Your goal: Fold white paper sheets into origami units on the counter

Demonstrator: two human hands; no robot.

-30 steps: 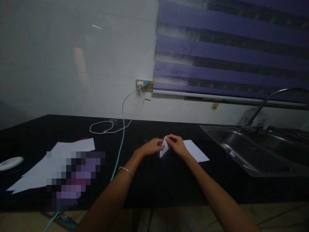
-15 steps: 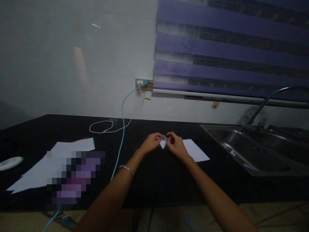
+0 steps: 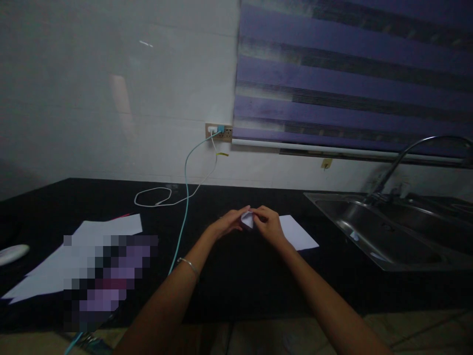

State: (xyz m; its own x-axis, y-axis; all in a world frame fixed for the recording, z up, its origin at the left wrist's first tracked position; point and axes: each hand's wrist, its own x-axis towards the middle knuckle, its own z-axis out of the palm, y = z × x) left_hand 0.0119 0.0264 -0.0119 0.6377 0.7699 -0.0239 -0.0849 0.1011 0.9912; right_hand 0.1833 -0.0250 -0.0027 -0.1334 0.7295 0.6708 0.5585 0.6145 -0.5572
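Observation:
A small folded piece of white paper (image 3: pixel 247 220) is held up between my two hands, just above the black countertop (image 3: pixel 236 286). My left hand (image 3: pixel 228 223) grips it from the left, with the fingers bent around its edge. On the other side, the thumb and fingertips of my right hand (image 3: pixel 267 223) pinch its upper right part. Some of the folds are hidden behind my fingers. Flat on the counter, just right of my right hand, lies a white sheet of paper (image 3: pixel 297 233), partly covered by that hand and forearm.
White sheets (image 3: pixel 59 266) lie at the left beside a blurred-out purplish patch. A white round object (image 3: pixel 14 254) sits at the far left. A teal cable (image 3: pixel 185 197) runs from the wall socket (image 3: pixel 218 132) across the counter. A steel sink (image 3: pixel 345 217) with faucet is at right.
My left hand has turned, its fingers now stretched further along the folded paper. The paper has tilted and shows a different face. My view has shifted slightly.

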